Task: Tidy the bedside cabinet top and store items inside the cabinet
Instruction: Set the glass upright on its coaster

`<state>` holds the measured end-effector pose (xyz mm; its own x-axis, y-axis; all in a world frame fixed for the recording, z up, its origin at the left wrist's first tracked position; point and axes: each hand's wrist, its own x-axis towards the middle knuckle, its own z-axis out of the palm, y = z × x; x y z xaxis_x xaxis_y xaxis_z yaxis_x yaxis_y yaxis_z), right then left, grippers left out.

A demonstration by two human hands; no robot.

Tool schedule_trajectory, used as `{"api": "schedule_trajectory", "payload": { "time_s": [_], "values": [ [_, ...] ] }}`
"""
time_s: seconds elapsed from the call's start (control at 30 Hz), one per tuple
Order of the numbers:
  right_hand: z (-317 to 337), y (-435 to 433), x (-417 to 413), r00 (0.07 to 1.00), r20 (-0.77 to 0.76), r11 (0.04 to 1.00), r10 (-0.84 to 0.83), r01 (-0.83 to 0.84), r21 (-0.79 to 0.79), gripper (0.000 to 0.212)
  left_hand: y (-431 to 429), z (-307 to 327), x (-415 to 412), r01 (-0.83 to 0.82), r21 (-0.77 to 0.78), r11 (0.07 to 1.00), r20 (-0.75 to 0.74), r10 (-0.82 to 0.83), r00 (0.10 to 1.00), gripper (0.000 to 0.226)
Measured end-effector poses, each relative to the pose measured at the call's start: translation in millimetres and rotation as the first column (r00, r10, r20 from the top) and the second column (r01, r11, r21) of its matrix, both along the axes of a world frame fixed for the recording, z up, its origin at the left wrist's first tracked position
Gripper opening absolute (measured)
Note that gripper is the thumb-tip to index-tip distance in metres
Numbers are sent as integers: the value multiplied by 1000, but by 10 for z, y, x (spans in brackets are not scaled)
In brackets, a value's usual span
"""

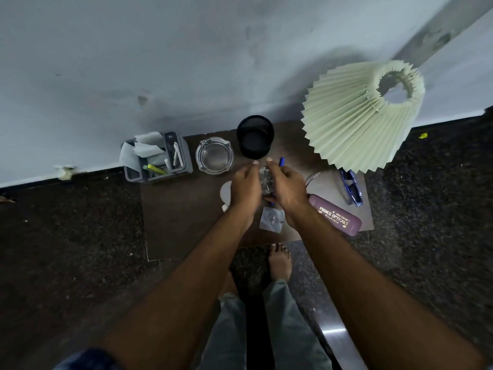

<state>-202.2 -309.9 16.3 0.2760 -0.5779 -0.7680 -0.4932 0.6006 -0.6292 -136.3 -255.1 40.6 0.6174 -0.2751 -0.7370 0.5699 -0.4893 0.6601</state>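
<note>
Crumpled clear thing (266, 180) between hands — unidentifiable, blurred.

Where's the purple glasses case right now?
The purple glasses case lies at the cabinet top's front right, beside the blue glasses, below the lamp shade.

Dark brown cabinet top (181, 217) cluttered: grey organizer (160, 158) far left, glass ashtray (214, 155), black mesh cup (255, 137), purple glasses case (336, 216), blue glasses (351, 186), small plastic packet (272, 218).
</note>
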Motion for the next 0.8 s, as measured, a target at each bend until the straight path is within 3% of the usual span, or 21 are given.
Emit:
{"api": "schedule_trajectory", "payload": {
  "time_s": [0.23, 0.37, 0.43, 0.5, 0.6, 0.8],
  "values": [
    [274, -84, -72, 996, 10, 995, -88, 87, 53, 49, 55, 68, -141, 7, -44, 999, 85, -3, 996, 29],
    [444, -54, -182, 998, 32, 998, -61, 62, -32, 20, 164, 221, -246, -66, -148, 987, 69, 77, 995, 25],
    [512, -9, -221, 996, 75, 995, -46, 53, -90, 14, 206, 263, -225, -175, -156, 972, -8, 176, 984, 27],
    [572, 51, -230, 992, 125, 991, -25, 41, -125, 16, 237, 279, -142, -294, -142, 945, -137, 275, 952, 28],
    [600, 149, -204, 970, 243, 986, 25, 15, -163, 24, 314, 350, 34, -305, -127, 944, -291, 259, 921, 31],
    [443, 170, -49, 897, 430, 994, 102, -77, -75, 55, 500, 405, 367, -260, -320, 911, -306, 160, 939, 35]
  ]
}}
